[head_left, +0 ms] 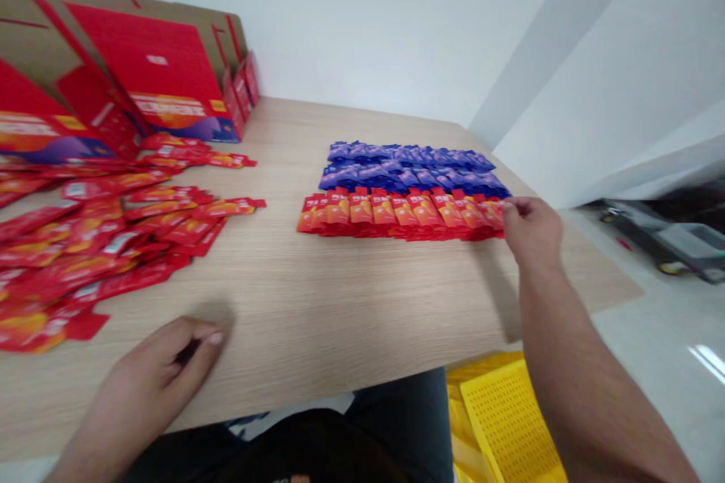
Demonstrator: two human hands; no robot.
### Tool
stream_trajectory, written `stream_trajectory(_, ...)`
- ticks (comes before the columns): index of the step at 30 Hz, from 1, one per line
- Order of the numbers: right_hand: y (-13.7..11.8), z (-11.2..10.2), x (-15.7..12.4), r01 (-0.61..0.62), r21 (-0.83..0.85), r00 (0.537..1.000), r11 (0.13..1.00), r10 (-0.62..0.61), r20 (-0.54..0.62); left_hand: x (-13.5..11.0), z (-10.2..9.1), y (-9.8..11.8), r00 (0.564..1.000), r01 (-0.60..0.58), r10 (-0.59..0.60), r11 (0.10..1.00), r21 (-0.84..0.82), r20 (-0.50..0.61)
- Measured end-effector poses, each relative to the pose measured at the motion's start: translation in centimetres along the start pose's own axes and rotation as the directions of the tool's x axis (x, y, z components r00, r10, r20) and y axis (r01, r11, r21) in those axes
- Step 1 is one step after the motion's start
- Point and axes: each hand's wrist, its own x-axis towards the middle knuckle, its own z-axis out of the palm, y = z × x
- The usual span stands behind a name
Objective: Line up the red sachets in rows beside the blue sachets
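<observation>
My right hand (532, 230) is closed in a pinch at the right end of a row of red sachets (396, 211). Its fingertips meet the top edge of the last red sachet (492, 213) there. These sachets overlap side by side with their narrow spouts pointing away from me. Directly behind them lie rows of purple-blue sachets (416, 177), arranged the same way. My left hand (155, 377) rests near the front left of the table, its fingers curled and thumb against the forefinger, with nothing showing in it. Beyond it spreads a loose heap of red sachets (96, 241).
Red printed cardboard boxes (164, 75) with raised flaps stand at the back left of the wooden table (340, 302), near the white wall. Below the front edge is a yellow perforated crate (510, 423). A dark wheeled cart (668, 234) is on the floor at right.
</observation>
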Motion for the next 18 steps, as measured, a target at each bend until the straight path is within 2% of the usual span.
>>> stream_trajectory(3, -2.3, 0.0, -5.9, 0.070, 0.171, 0.995, 0.983, -0.082, 0.063, 0.3, -0.7, 1.9, 0.999, -0.034, 0.036, 0.991, -0.130, 0.011)
stream_trajectory(5, -4.3, 0.6, -10.1, 0.148, 0.278, 0.955, 0.949, -0.210, 0.210, 0.4, -0.9, 2.5, 0.999, -0.043, 0.042, 0.987, -0.155, -0.008)
stream_trajectory(7, -7.0, 1.5, -14.0, 0.232, 0.427, 0.850, 0.874, -0.396, 0.348, 0.4, -0.8, 2.6, 0.999, -0.051, 0.050, 0.983, -0.178, -0.010)
stream_trajectory(9, -10.5, 2.4, -17.2, 0.273, 0.543, 0.703, 0.794, -0.550, 0.451, 0.2, -0.6, 2.4, 0.998, -0.061, 0.061, 0.978, -0.197, -0.008)
stream_trajectory(11, -14.5, 3.6, -19.4, 0.295, 0.611, 0.573, 0.735, -0.647, 0.502, 0.0, -0.5, 2.2, 0.998, -0.066, 0.067, 0.976, -0.205, -0.004)
stream_trajectory(12, -16.5, 4.4, -20.1, 0.293, 0.638, 0.527, 0.712, -0.677, 0.514, 0.0, -0.4, 2.1, 0.998, -0.068, 0.069, 0.976, -0.206, -0.002)
stream_trajectory(13, -18.5, 5.3, -20.7, 0.268, 0.664, 0.502, 0.698, -0.689, 0.522, -0.1, -0.3, 2.1, 0.998, -0.069, 0.071, 0.976, -0.206, -0.001)
stream_trajectory(14, -20.6, 6.4, -21.1, 0.207, 0.684, 0.496, 0.699, -0.678, 0.543, -0.1, -0.3, 2.1, 0.997, -0.069, 0.071, 0.976, -0.208, 0.004)
stream_trajectory(15, -22.5, 7.5, -21.4, 0.088, 0.696, 0.501, 0.713, -0.635, 0.588, -0.1, -0.3, 2.1, 0.997, -0.067, 0.071, 0.975, -0.210, 0.010)
stream_trajectory(16, -24.4, 8.7, -21.7, -0.088, 0.689, 0.511, 0.719, -0.561, 0.651, -0.1, -0.3, 2.1, 0.997, -0.065, 0.070, 0.975, -0.212, 0.016)
stream_trajectory(17, -26.2, 10.0, -21.9, -0.322, 0.643, 0.476, 0.695, -0.469, 0.744, 0.0, -0.3, 2.1, 0.997, -0.062, 0.069, 0.975, -0.214, 0.025)
stream_trajectory(18, -27.9, 11.2, -22.1, -0.530, 0.562, 0.425, 0.635, -0.374, 0.824, 0.0, -0.3, 2.1, 0.997, -0.058, 0.068, 0.975, -0.216, 0.037)
